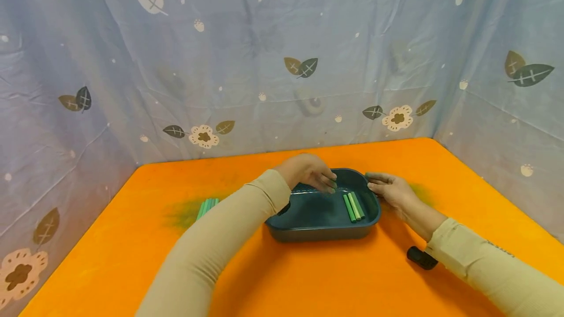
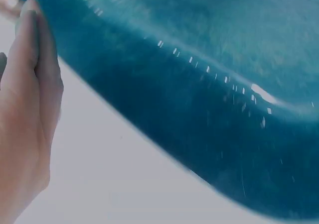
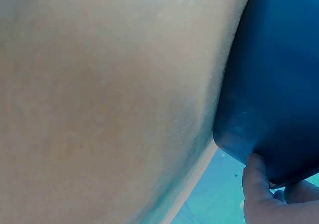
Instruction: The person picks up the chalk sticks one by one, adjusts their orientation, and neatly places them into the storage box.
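Note:
A dark blue-green tray (image 1: 308, 236) sits on the orange surface. Several green chalk-like sticks (image 1: 354, 207) lie side by side at the right of its floor. Over the tray's far part hovers my left hand (image 1: 310, 172), reaching in from the left. In the left wrist view its fingers (image 2: 45, 59) look straight and close together, with nothing seen in them. At the far right corner, my right hand (image 1: 392, 190) holds the tray's rim. The right wrist view shows one digit against the outer wall (image 3: 269, 94) and others past the rim edge.
More green sticks (image 1: 207, 207) lie left of the tray, partly hidden by the left sleeve (image 1: 220, 243). Green dust smudges (image 1: 178, 211) mark the orange surface (image 1: 317, 278). A patterned curtain (image 1: 264, 37) encloses the back and sides. A black device (image 1: 421, 258) sits at the right wrist.

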{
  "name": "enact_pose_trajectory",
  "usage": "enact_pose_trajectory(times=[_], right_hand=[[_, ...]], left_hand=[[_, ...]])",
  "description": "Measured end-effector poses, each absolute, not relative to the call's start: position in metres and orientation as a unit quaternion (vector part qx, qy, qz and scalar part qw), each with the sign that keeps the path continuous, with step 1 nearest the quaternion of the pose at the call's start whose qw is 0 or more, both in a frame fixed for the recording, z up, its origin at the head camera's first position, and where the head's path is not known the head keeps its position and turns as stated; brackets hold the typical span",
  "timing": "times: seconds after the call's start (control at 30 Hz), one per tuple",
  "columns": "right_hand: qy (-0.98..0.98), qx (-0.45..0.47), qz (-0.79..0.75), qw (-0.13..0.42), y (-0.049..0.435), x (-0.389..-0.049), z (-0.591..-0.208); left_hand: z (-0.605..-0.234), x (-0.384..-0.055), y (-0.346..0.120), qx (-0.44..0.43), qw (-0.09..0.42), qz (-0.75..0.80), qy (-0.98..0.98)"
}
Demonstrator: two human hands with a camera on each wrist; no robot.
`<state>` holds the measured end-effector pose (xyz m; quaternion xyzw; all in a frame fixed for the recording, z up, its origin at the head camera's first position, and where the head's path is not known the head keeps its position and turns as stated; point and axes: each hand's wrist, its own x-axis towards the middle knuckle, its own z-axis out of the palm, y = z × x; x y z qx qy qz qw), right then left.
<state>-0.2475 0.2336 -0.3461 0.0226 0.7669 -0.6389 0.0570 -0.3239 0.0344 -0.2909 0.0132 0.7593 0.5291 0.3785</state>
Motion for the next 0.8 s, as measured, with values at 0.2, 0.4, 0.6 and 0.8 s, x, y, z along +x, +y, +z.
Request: enact_pose_trajectory(times=[0.2, 0.4, 0.6, 0.8], right_hand=[[0.766, 0.025, -0.639, 0.059, 0.233, -0.247, -0.347], [0.763, 0.025, -0.644, 0.059, 0.234, -0.248, -0.345], [0.763, 0.026, -0.643, 0.059, 0.233, -0.248, -0.346], [0.766, 0.024, -0.641, 0.052, 0.232, -0.247, -0.347]], left_hand=[[-0.264, -0.298, 0.002, 0.019, 0.36, 0.557, 0.748], [-0.266, -0.292, -0.027, 0.033, 0.348, 0.54, 0.765], [-0.269, -0.286, -0.057, 0.053, 0.341, 0.529, 0.775], [-0.275, -0.276, -0.086, 0.069, 0.327, 0.544, 0.77]])
